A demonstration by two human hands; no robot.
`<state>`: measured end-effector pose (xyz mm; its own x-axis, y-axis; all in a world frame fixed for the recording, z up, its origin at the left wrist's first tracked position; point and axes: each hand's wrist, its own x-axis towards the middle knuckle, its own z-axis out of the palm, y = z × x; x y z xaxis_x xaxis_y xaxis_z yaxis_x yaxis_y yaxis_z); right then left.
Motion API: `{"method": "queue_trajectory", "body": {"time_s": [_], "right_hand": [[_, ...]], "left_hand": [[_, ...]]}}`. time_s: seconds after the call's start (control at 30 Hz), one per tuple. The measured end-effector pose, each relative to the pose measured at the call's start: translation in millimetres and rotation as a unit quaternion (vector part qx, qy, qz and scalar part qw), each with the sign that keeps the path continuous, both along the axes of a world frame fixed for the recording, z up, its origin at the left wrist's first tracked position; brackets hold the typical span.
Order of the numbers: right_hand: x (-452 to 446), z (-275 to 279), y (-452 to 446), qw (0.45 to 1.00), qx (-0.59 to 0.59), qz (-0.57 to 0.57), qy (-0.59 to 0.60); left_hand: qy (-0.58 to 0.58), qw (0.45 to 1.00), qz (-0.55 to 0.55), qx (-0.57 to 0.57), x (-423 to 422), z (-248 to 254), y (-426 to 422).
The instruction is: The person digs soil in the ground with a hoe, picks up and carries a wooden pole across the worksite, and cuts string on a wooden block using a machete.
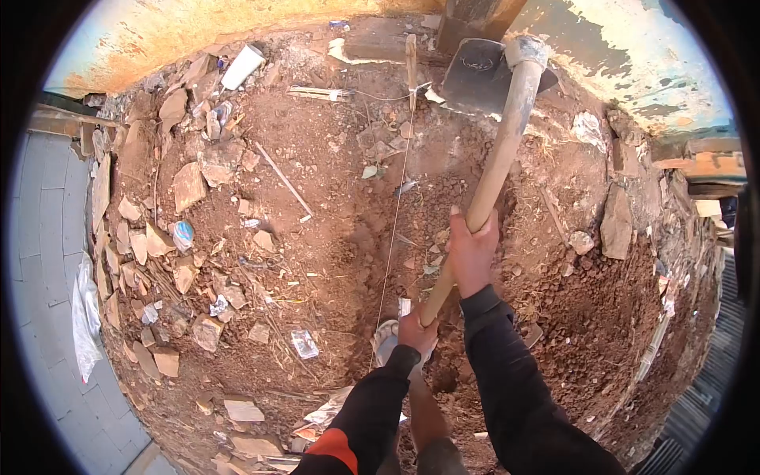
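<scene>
A hoe with a long wooden handle (500, 162) slants from the bottom centre up to the right. Its dark, wide metal blade (477, 77) is at the top, in front of a wooden post and near the wall. My right hand (473, 252) is wrapped round the middle of the handle. Lower down, my left hand (417, 332) grips the handle near its end. Below the hands is reddish, loosened soil (451, 348). A thin string (397, 202) runs from a small wooden stake (412, 71) down past my left hand. A shoe (385, 340) shows beside my left hand.
Broken stones (189, 187) and litter cover the left side, with a white cup (243, 66) at the upper left. Grey paving (47, 229) borders the far left. A peeling wall (625, 55) stands at the upper right. Crumbled soil (602, 317) lies at the right.
</scene>
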<state>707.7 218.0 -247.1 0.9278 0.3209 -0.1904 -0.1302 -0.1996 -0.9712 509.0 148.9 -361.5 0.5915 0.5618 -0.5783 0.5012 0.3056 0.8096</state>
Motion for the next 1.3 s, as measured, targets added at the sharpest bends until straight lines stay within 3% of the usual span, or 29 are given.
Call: {"method": "queue_trajectory", "body": {"time_s": [0.07, 0.27, 0.33, 0.57, 0.73, 0.8, 0.87, 0.93, 1.07, 1.13, 1.23, 1.3], "right_hand": [[-7.2, 8.6, 1.2, 0.996, 0.024, -0.041, 0.078], [-17.7, 58.6, -16.9, 0.995, 0.027, -0.078, 0.051], [-19.6, 73.0, -13.3, 0.996, 0.037, -0.077, 0.039], [-2.8, 6.8, 1.9, 0.999, -0.004, -0.006, 0.053], [-29.2, 28.6, -49.7, 0.993, -0.02, -0.036, 0.114], [-34.0, 48.2, -49.9, 0.99, 0.043, -0.069, 0.115], [-22.2, 61.3, -40.9, 0.986, 0.089, -0.085, 0.117], [-4.9, 61.9, -30.6, 0.97, 0.191, -0.07, 0.131], [16.5, 3.9, -24.2, 0.966, 0.195, -0.044, 0.164], [11.7, -11.4, -27.6, 0.974, 0.117, -0.028, 0.193], [-16.6, 10.9, -49.3, 0.979, 0.085, -0.032, 0.182], [-21.2, 24.1, -50.7, 0.979, 0.063, -0.038, 0.189]], "left_hand": [[0.02, 1.0, -0.01, -0.012, -9.8, -0.1, 0.2], [0.016, 0.988, -0.052, 0.145, -16.3, 14.1, -9.6], [-0.043, 0.981, -0.07, 0.177, -3.8, 19.7, 3.7], [-0.003, 0.997, -0.006, 0.076, -12.2, -5.1, -14.6], [0.054, 0.99, -0.076, 0.103, -48.1, 32.3, -57.5], [0.075, 0.985, -0.089, 0.126, -42.2, 39.2, -37.8], [0.026, 0.956, -0.099, 0.276, -24.5, 29.5, -10.5], [-0.011, 0.931, -0.071, 0.358, -7.9, 9.1, 17.1], [0.056, 0.931, -0.094, 0.347, -5.9, -2.7, 18.3], [0.072, 0.972, -0.076, 0.212, -17.2, -1.5, -3.4], [0.106, 0.978, -0.075, 0.165, -38.8, 13.2, -45.6], [0.081, 0.975, -0.054, 0.202, -37.7, 16.3, -47.1]]}}
